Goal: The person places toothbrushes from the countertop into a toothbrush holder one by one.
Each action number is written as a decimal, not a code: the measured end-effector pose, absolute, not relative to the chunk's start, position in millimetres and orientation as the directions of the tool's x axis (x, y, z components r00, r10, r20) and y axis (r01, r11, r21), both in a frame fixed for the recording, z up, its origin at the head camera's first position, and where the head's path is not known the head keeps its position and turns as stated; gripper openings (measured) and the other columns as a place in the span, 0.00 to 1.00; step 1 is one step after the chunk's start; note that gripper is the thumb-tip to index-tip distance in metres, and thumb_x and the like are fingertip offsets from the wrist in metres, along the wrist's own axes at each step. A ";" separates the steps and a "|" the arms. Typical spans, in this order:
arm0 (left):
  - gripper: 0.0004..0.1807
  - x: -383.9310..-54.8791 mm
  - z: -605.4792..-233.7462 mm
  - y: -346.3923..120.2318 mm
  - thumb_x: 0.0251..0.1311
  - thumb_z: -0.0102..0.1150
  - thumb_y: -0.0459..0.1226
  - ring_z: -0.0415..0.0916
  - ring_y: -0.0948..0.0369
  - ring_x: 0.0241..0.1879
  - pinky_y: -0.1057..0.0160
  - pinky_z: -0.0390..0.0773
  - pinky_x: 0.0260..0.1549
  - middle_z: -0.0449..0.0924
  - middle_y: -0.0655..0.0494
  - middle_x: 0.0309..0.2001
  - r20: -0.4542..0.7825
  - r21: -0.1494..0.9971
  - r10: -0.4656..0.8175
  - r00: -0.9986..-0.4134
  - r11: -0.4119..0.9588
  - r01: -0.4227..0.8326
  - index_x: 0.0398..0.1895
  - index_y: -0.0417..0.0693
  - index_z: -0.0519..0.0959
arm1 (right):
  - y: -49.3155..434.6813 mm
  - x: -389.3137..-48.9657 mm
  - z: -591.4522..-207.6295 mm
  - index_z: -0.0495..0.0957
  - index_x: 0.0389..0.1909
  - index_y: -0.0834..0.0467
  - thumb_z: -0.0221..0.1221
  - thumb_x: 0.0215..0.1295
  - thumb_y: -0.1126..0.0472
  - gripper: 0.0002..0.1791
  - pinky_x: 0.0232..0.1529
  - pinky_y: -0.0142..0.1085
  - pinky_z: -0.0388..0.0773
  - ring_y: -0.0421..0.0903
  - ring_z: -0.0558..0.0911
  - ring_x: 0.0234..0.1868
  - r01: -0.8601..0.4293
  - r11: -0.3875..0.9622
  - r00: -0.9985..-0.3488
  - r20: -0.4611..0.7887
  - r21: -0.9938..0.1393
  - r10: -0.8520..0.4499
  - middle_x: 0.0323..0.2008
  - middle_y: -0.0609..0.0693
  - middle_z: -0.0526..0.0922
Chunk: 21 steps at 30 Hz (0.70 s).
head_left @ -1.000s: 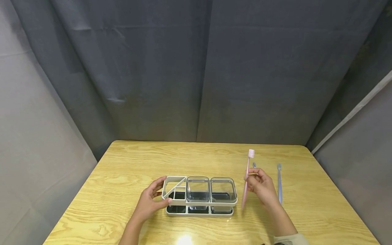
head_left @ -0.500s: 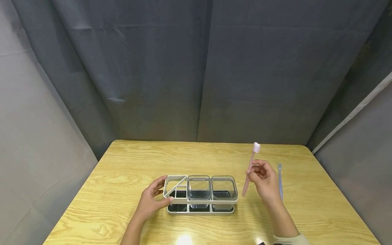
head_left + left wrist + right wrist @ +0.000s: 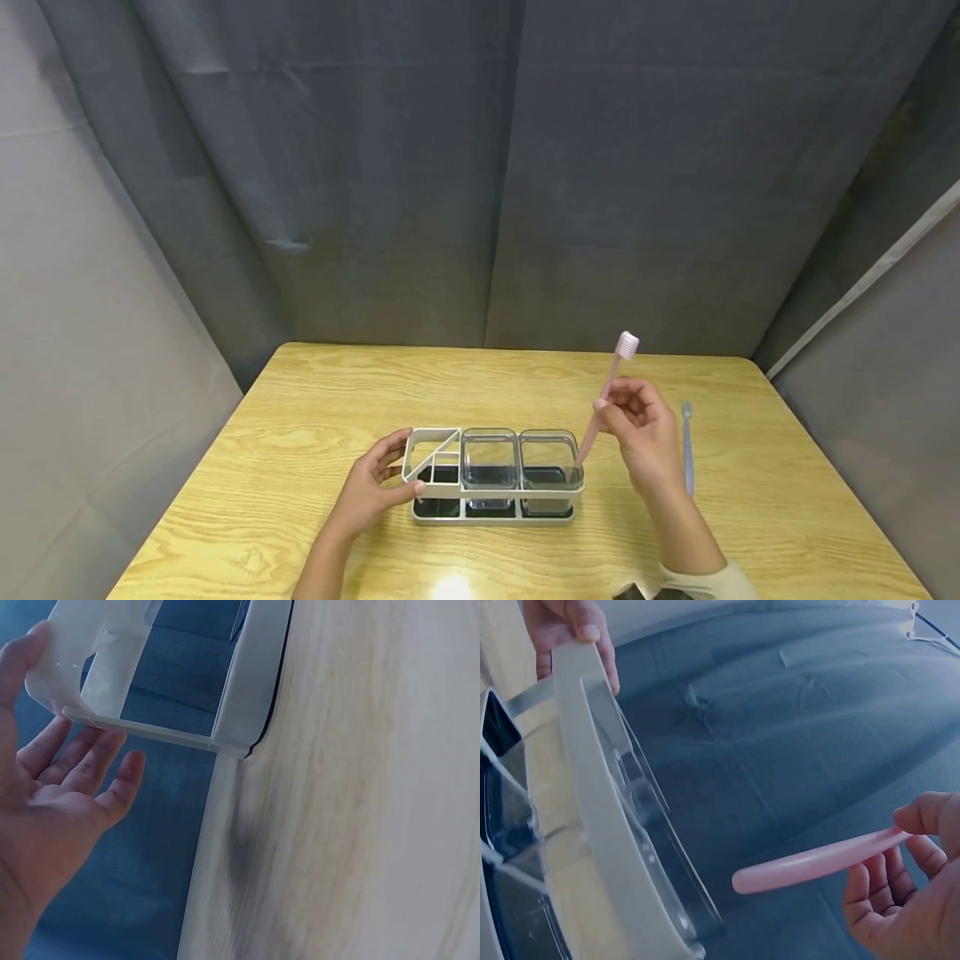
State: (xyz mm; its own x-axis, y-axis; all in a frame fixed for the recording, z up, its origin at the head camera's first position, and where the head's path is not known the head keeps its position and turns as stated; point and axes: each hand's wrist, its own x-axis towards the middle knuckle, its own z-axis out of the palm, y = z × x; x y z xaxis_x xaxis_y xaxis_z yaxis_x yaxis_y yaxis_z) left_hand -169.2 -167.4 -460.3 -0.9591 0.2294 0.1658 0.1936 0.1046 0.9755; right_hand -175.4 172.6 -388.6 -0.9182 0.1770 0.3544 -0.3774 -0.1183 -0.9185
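A pale toothbrush holder [image 3: 517,494] with an upper frame and a dark-lined base stands on the table. Its left section is split by dividers; two clear cups, one in the middle [image 3: 489,460] and one on the right [image 3: 550,454], fill the other sections. My left hand [image 3: 367,492] grips the holder's left end, thumb on the front rim and fingers at the back. My right hand [image 3: 647,433] pinches a pink toothbrush [image 3: 817,861] between thumb and fingers, bristles up and tilted. In the head view the handle's lower end overlaps the right cup's rim; the right wrist view shows it apart from the cup.
A bluish-purple toothbrush [image 3: 687,454] lies on the wooden table [image 3: 262,467] to the right of my right hand. Grey curtains [image 3: 375,208] hang behind the table and at both sides.
My right hand has raised the pink toothbrush and tilted it, its lower end moving left to the right cup. My left hand keeps its grip. A small brush head is now hidden behind my right hand.
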 end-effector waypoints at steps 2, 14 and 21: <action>0.42 -170.1 -461.4 -168.2 0.44 0.70 0.28 0.62 0.43 0.60 0.44 0.64 0.55 0.65 0.38 0.61 0.163 0.975 0.235 -0.958 0.108 0.192 0.64 0.34 0.61 | 168.4 -176.5 -388.3 0.68 0.42 0.69 0.56 0.59 0.77 0.11 0.30 0.29 0.79 0.42 0.75 0.30 -0.380 -0.142 -0.921 0.359 -0.914 0.153 0.33 0.54 0.73; 0.38 -181.9 -486.9 -174.1 0.48 0.68 0.29 0.60 0.47 0.63 0.44 0.61 0.58 0.63 0.43 0.64 0.211 0.971 0.261 -0.942 0.051 0.232 0.64 0.40 0.63 | 142.9 -179.1 -392.8 0.68 0.39 0.67 0.54 0.59 0.79 0.10 0.31 0.30 0.79 0.42 0.75 0.30 -0.438 -0.283 -0.896 0.439 -0.853 0.066 0.32 0.53 0.72; 0.39 -185.3 -489.8 -172.8 0.45 0.70 0.29 0.61 0.49 0.62 0.49 0.63 0.58 0.65 0.44 0.63 0.181 0.980 0.235 -0.955 0.034 0.194 0.63 0.41 0.65 | 128.9 -179.1 -391.8 0.65 0.38 0.71 0.53 0.58 0.80 0.10 0.32 0.31 0.79 0.43 0.75 0.31 -0.409 -0.323 -0.904 0.427 -0.854 0.016 0.32 0.54 0.73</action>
